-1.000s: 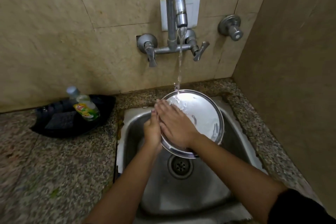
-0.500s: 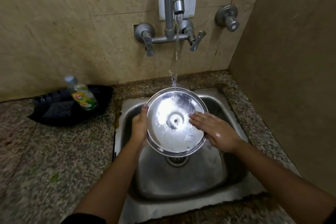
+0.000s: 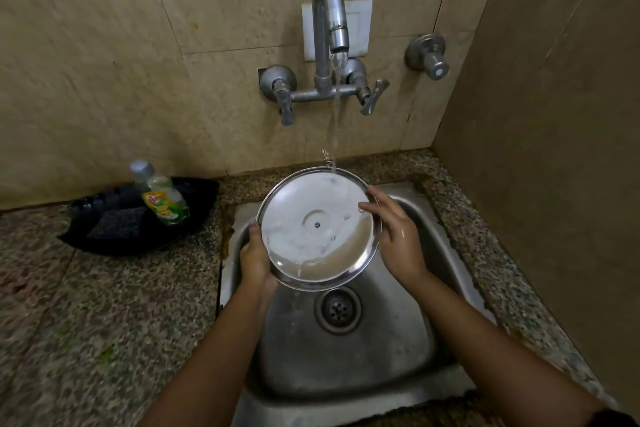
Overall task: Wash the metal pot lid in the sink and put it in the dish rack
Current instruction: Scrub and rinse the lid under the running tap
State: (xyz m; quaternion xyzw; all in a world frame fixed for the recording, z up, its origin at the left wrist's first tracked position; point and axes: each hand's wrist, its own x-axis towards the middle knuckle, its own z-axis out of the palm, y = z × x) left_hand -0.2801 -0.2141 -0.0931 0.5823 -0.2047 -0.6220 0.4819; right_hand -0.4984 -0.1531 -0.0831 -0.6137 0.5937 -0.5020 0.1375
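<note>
The round metal pot lid (image 3: 317,229) is held tilted over the steel sink (image 3: 349,354), its inner face toward me with a small hole at its centre. Water from the tap (image 3: 329,21) strikes the lid's upper rim and runs off its lower edge. My left hand (image 3: 256,258) grips the lid's left rim from behind and below. My right hand (image 3: 394,236) holds the right rim with its fingers curled over the edge. No dish rack is in view.
A black tray (image 3: 138,218) sits on the granite counter (image 3: 104,322) left of the sink, holding a dish soap bottle (image 3: 162,198) and a dark scrub pad (image 3: 116,222). A wall valve (image 3: 429,57) sits at the right. The side wall stands close on the right.
My right hand has gone from rubbing the lid's face to gripping its right rim. The lid has been turned and tipped, and now faces me under the stream.
</note>
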